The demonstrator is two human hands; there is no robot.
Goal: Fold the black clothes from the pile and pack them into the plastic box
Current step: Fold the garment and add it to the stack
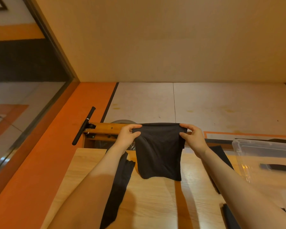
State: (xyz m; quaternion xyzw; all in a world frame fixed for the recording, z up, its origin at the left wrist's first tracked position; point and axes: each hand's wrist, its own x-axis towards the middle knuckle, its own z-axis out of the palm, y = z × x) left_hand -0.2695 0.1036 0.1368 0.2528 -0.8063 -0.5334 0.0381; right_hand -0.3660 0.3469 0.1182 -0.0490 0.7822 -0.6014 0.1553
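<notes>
The small black fabric garment point(158, 151) hung above the light wooden table point(155, 204), your left hand point(127, 136) and right hand point(192, 138) each pinching a top corner between thumb and fingers. More black clothes point(117, 187) lay beneath your arms, and the clear plastic box point(262, 151) sat at your right.

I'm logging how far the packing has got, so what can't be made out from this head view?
- Plastic box: cut off by the right edge; its contents show only as a dark strip through the wall.
- Black garment: held up by the left hand and right hand; its type is unclear.
- Other black clothes: partly hidden by the forearms and the bottom edge.
</notes>
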